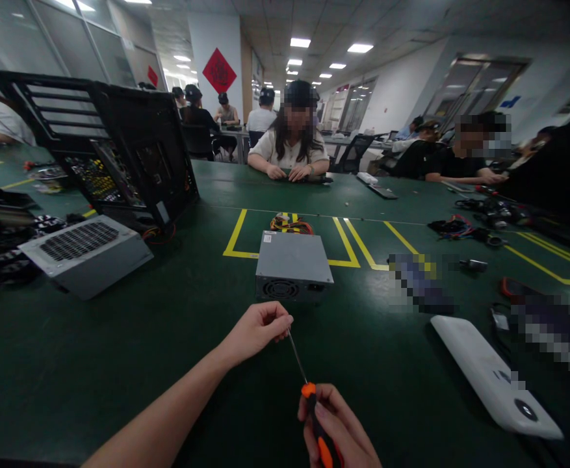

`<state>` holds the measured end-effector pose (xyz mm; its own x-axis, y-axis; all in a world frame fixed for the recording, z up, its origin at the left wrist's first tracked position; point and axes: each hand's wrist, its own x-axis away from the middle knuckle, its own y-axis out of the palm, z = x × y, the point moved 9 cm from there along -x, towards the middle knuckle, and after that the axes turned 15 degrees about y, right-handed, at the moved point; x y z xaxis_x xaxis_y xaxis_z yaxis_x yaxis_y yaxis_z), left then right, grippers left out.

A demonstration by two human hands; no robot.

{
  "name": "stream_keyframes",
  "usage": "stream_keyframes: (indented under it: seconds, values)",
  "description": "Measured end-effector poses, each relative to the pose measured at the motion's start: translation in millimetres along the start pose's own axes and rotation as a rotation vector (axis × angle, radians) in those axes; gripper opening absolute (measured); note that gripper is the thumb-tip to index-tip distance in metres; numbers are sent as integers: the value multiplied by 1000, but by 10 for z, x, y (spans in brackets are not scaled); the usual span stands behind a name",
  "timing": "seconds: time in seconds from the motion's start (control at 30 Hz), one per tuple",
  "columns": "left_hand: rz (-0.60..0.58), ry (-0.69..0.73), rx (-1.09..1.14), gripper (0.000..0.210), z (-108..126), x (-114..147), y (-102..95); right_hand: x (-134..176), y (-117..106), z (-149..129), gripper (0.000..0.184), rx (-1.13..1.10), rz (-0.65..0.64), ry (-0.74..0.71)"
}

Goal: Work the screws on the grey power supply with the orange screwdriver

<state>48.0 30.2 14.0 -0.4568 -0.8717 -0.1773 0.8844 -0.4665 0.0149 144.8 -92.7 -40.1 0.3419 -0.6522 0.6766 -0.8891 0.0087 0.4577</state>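
The right hand (340, 426) grips an orange-and-black screwdriver (309, 390) whose metal shaft end the left hand (260, 330) pinches, just short of a boxy grey metal power supply (294, 258). A grey metal unit with a perforated top (104, 260) and a black computer case (168, 130) sit left of the hands, a white oblong device (489, 370) right; beneath spreads a yellow-taped dark-green tabletop (94, 364), people (292, 146) seated beyond.

White oblong device (484, 367) — red wall diamond (220, 71).
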Motion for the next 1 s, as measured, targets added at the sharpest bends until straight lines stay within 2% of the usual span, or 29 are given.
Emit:
stream_keyframes:
  seconds: [0.13, 0.3, 0.6, 0.87, 1.0]
  values:
    - [31, -6, 62, 30, -2, 3, 12, -54, 29, 52, 38, -50, -83, 69]
    - [133, -70, 228, 39, -81, 18, 7, -83, 78, 21, 37, -90, -163, 25]
    - [195, -93, 285, 27, -155, 45, 9, -77, 77, -32, 33, -198, -82, -25]
    - [261, -158, 252, 37, -232, 84, -29, -46, -26, -249, 29, -381, 55, -124]
    - [260, -171, 233, 34, -263, 94, -29, -80, -38, -359, 26, -441, 73, -154]
